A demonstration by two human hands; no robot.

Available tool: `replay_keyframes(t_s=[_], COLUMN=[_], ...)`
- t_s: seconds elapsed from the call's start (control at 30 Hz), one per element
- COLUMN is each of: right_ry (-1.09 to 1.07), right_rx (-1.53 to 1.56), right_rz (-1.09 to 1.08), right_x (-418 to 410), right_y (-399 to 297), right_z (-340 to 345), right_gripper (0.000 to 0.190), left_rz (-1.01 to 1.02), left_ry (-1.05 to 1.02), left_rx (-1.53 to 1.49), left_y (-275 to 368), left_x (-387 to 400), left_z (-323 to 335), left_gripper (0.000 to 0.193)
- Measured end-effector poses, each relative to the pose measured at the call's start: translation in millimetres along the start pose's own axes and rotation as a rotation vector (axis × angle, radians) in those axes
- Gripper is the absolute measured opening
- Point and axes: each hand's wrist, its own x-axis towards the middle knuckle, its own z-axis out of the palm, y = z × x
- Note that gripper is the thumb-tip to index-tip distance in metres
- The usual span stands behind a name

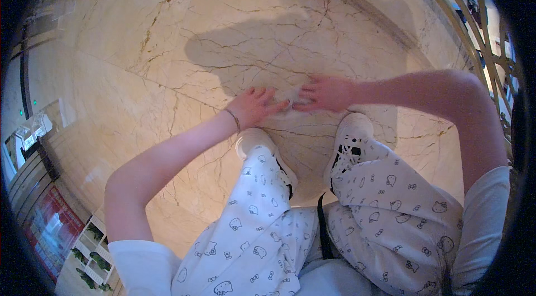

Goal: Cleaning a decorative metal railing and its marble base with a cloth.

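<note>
My left hand (256,105), a thin band around its wrist, is low over the veined beige marble floor (167,65), fingers spread. Facing it from the right is my right hand (326,93), its fingers parted and pointing left. The fingertips of both hands nearly meet. A whitish patch (289,107) shows on the floor by the fingertips; whether it is a thin sheet or a sheen on the stone, I cannot tell. No object is clearly held in either hand. Just behind the hands are my white left shoe (255,141) and white right shoe (354,130).
My knees are bent in white printed trousers (251,233). A metal railing (473,23) with curved bars runs along the right, beyond a darker floor band (368,11). Far left stand a red panel bearing writing (54,229) and a white shelf with green plants (94,250).
</note>
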Motion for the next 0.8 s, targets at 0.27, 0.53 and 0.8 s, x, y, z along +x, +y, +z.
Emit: replay_keyframes(t_s=[0.27,0.53,0.8], right_ry=[0.144,0.024,0.031], right_rx=[-0.320,-0.121,0.030], right_rz=[0.333,0.358,0.023], right_x=[11,10,2], right_y=[129,65,-15], right_z=[-51,-32,9], right_gripper=[0.070,0.071,0.062], left_rz=[-0.410,-0.355,0.010], left_ry=[0.281,0.009,0.153], left_rx=[0.300,0.003,0.020], left_y=[-112,-70,37], left_x=[28,32,-7], left_z=[-54,-59,31], left_gripper=[0.087,0.088,0.062])
